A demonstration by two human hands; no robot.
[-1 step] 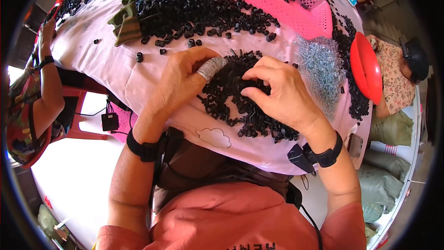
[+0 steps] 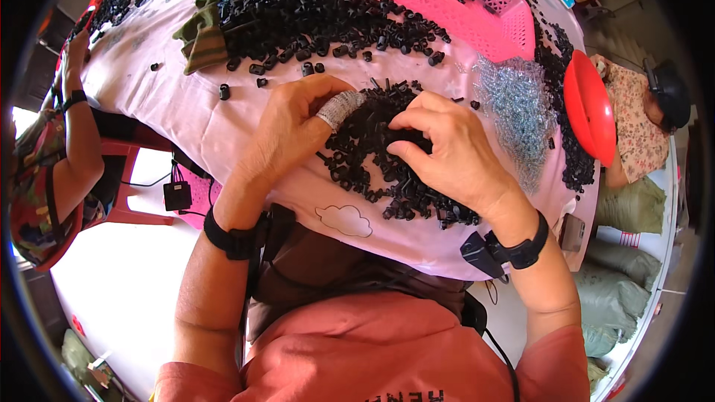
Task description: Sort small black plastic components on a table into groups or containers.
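Note:
A loose pile of tiny black plastic parts [image 2: 357, 171] lies on the pink tablecloth [image 2: 246, 115] in front of me. At its left edge, my left hand [image 2: 287, 123] is closed, with white tape wrapped around one digit; what its fingertips hold is hidden. My right hand [image 2: 465, 152] hovers over the pile's right side, thumb and forefinger curled around what looks like a small black part, hard to separate from the dark pile behind. Beyond the hands spreads a larger heap of black plastic pieces [image 2: 290, 7], with several strays along its near edge.
A pink lattice basket [image 2: 447, 18] stands at the back, with black pieces inside. Silvery, spring-like bits [image 2: 514, 115] are heaped right of my hand, near a red dish [image 2: 585, 108]. A striped green cloth [image 2: 205, 41] lies left. Other people [image 2: 74, 141] sit around the table.
My right hand and wrist have shifted very slightly left. The left hand stays in place, and the piles look the same.

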